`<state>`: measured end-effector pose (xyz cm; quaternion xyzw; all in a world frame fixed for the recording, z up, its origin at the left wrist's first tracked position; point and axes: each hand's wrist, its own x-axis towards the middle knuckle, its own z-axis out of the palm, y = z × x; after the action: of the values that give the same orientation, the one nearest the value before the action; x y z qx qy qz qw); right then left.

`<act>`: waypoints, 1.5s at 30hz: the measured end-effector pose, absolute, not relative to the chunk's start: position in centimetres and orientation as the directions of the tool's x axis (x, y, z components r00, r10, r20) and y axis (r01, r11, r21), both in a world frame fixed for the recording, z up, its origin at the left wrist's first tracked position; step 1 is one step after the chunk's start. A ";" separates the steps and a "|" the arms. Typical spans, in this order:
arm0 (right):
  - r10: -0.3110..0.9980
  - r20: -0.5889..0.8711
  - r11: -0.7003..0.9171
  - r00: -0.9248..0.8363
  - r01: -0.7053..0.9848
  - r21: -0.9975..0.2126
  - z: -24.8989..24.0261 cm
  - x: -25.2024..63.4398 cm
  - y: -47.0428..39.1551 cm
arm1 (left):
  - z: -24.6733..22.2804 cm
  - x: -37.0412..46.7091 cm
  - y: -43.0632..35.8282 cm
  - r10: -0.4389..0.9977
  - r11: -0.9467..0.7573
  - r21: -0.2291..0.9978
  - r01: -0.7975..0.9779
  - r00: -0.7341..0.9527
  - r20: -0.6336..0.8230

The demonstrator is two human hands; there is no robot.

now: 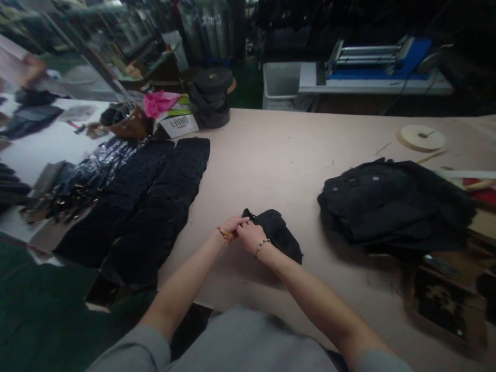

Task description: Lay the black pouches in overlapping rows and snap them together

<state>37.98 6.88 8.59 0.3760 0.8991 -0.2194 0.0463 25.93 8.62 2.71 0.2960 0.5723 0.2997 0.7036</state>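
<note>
A small black fabric piece [279, 231], perhaps a pouch, lies on the table in front of me. My left hand [234, 224] is at its left corner, fingers closed on the edge. Close against it, my right hand [251, 235] pinches the same edge, its fingers bent and partly hiding the spot they grip. The two hands touch or nearly touch, so the exact hold is hard to make out. To the right is a big pile of black fabric pieces [387, 201]; on the left, long rows of stacked black pieces [155, 206] run along the table.
Around the pale table [263, 155] stand rolls of black webbing [211, 95], a white box [179, 125], a pink cloth [160, 103] and a tape roll [422, 137]. Open boxes [445, 299] sit at lower right. Behind are a grey bin [281, 80] and a blue machine [382, 62]. Another person [27, 67] is at far left.
</note>
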 end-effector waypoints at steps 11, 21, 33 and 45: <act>0.950 -0.093 0.155 -0.299 0.708 -0.689 3.0 32.0 5.3 | 1.5 9.7 4.8 0.995 0.104 0.658 0.746 -0.068 -0.079; 0.828 -0.453 0.216 -0.329 0.934 -0.284 1.2 33.1 6.7 | 0.7 10.6 5.4 0.797 -0.026 0.344 0.939 0.227 -0.560; 0.989 -0.109 0.046 -0.099 0.910 -0.413 -0.7 36.0 7.3 | 2.0 15.7 2.7 0.929 -0.207 0.498 0.842 0.329 -0.171; 0.991 0.043 -0.119 0.129 0.975 -0.187 -5.8 44.3 11.9 | -3.2 14.9 16.4 0.964 -0.152 0.433 0.888 0.229 -0.131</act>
<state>44.27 11.87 -5.76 0.7466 0.6583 -0.0459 -0.0846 14.90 16.44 -3.19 0.7538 0.6145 0.0884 0.2153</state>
